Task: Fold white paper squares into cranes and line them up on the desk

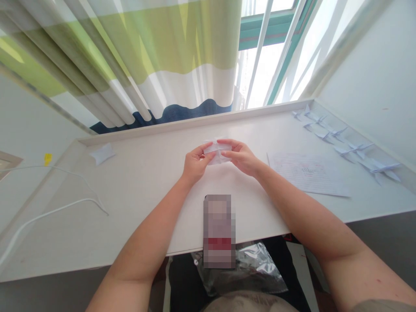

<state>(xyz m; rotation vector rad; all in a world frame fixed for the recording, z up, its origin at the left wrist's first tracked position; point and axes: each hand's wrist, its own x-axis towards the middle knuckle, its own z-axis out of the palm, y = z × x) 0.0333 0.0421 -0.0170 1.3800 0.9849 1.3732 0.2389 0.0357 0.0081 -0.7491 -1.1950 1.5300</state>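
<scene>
Between my two hands, a small piece of folded white paper [217,157] is held up over the middle of the white desk [152,186]. My left hand [195,164] pinches its left side with thumb and fingers. On the right side, my right hand [241,157] grips it the same way, thumb in front and fingers along the top edge. Creases run across the paper, and its ends are partly covered by my fingers. Below the hands, a phone-shaped object [218,216], blurred out, lies at the desk's front edge.
Several folded white paper figures [354,149] line the desk's right side, beside a printed sheet [307,173]. At the far left are a crumpled white paper piece [102,154] and a white cable [65,207] with a yellow tag [48,159]. A clear plastic bag [256,268] rests over my lap.
</scene>
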